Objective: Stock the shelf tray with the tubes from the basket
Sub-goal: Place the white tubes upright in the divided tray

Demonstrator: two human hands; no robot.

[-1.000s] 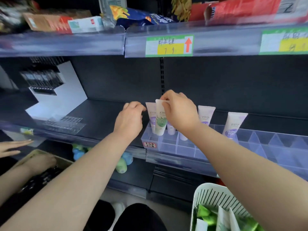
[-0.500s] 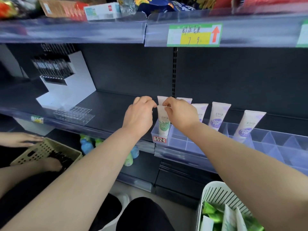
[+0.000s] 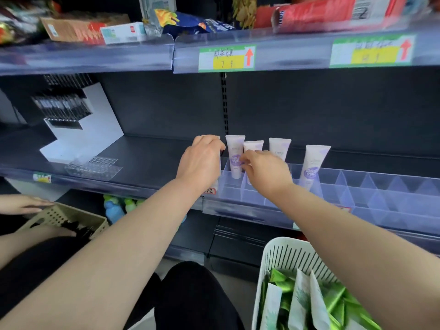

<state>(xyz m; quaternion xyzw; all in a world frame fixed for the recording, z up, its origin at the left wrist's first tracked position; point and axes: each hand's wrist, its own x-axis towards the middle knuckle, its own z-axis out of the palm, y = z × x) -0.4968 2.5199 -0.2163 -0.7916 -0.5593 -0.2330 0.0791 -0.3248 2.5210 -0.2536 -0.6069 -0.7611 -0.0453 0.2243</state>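
Tubes: four stand upright in a row, caps down. They are white with a lilac crimped top and a purple label low on the body; first tube (image 3: 235, 154), the next one (image 3: 253, 146) set a little further back, third tube (image 3: 280, 148), fourth tube (image 3: 314, 163).
Where they are: in the clear shelf tray (image 3: 381, 186), each in its own compartment towards its left end.
End tube (image 3: 212, 136): at the tray's left corner, mostly hidden, only a white sliver showing above the knuckles.
Left hand (image 3: 201, 163): fingers curled down over that end tube's top, gripping it.
Right hand (image 3: 266, 173): fingers curled, fingertips (image 3: 243, 160) right against the first tube's purple label; I can't tell whether they pinch it or just touch.
Basket (image 3: 283, 252): white, slotted, down at the right by the knees, with green and white tubes (image 3: 300, 303) piled loose inside.
Off to the left: another person's hand (image 3: 22, 204) on a beige basket (image 3: 57, 216).
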